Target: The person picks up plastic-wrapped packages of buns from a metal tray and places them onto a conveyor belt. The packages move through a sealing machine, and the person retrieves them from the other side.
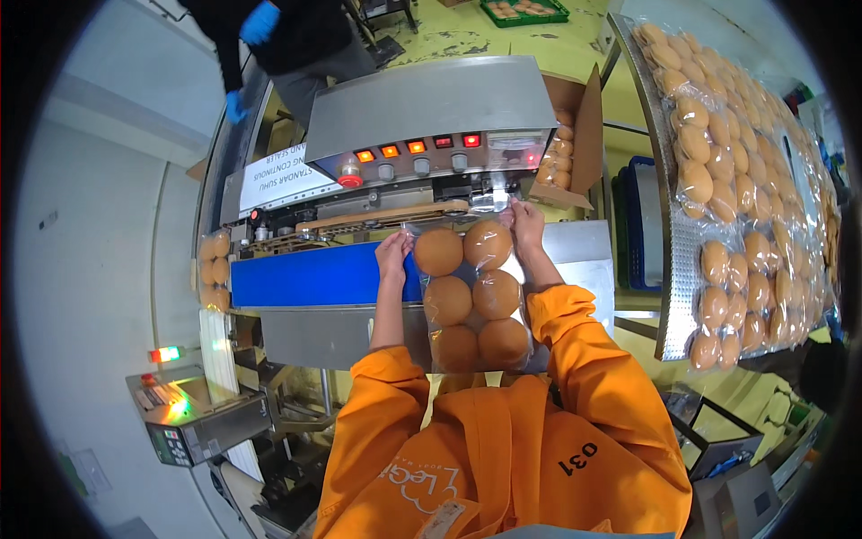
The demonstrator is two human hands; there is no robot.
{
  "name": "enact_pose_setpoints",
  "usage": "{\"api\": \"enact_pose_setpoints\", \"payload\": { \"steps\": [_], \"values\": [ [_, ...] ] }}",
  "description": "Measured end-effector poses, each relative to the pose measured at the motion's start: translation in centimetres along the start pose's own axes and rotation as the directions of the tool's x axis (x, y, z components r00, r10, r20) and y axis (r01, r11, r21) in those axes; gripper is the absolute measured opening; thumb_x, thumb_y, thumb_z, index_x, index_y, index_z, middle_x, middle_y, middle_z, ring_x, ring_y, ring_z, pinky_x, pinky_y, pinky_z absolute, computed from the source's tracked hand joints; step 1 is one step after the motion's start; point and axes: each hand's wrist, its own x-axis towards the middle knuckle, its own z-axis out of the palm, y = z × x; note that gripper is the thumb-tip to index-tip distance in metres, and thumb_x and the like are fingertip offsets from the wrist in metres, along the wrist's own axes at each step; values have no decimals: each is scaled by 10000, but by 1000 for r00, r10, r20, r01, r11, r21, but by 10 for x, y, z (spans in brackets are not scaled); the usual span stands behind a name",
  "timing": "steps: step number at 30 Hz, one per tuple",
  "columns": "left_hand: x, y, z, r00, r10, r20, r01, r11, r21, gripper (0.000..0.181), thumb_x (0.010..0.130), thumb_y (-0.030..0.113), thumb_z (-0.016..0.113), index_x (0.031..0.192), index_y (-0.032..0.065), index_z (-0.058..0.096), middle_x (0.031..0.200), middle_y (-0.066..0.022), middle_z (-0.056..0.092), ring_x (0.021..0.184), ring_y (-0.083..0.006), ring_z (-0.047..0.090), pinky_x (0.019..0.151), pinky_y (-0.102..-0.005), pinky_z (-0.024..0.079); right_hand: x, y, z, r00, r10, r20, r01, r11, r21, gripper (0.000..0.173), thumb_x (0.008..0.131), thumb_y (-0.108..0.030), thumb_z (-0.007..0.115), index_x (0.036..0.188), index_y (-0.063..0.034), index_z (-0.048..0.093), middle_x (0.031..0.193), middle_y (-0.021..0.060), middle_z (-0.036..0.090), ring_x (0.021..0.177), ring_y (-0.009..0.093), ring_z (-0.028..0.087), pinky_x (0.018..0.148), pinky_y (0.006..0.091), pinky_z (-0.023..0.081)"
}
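Note:
A clear plastic bag of round brown buns (473, 296) lies before me at the right end of a blue conveyor belt (310, 275). My left hand (393, 253) pinches the bag's upper left corner. Its upper right corner is pinched in my right hand (526, 224), close to the intake of a continuous band sealer (431, 108). The bag's top edge faces the sealer, whose front panel has lit switches, knobs and a red stop button (350, 180).
Bagged buns cover a perforated metal table (675, 296) on the right. A cardboard box (584, 141) of buns stands behind the sealer. Another bag of buns (215, 269) is past the belt's left end. A person in blue gloves (296, 34) stands beyond. A machine with a keypad (209, 421) is lower left.

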Motion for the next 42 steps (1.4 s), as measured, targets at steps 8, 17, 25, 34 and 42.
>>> {"api": "enact_pose_setpoints", "payload": {
  "steps": [8,17,25,34,42],
  "values": [
    [-72,-18,-64,990,83,114,-101,982,159,493,804,245,622,1169,-22,425,1076,-97,518,993,-154,494,859,-263,393,-138,53,0,955,-291,-53,167,680,-714,327,778,-247,643,876,43,529,727,55,547,628,114,490,565,242,425],
    [-116,16,-143,944,-153,291,103,978,180,454,845,321,547,1147,1,435,1022,-58,517,958,-138,491,826,-275,408,-211,85,56,918,283,278,-213,943,-257,546,725,-176,699,1133,19,394,978,112,553,883,163,560,764,282,475],
    [-92,21,-212,943,-188,275,141,973,181,473,815,396,566,1073,6,488,957,-69,555,882,-142,527,768,-269,437,-229,98,109,858,387,339,-370,922,-114,391,749,-58,651,1082,4,456,964,101,582,858,167,582,755,288,490],
    [-67,37,-274,916,-318,242,270,939,213,378,878,323,486,1168,79,490,1083,31,522,997,-77,468,849,-237,374,-241,123,168,836,442,325,-414,897,-154,340,772,-63,626,1064,-6,461,933,103,591,831,167,590,724,286,497],
    [-55,62,-319,932,-211,293,186,976,110,290,870,301,504,1033,65,542,820,40,521,730,-38,479,629,-198,403,-250,161,213,854,417,312,-366,907,-210,298,782,-88,623,1028,-28,467,889,95,591,798,167,593,709,289,498]
  ]
}}
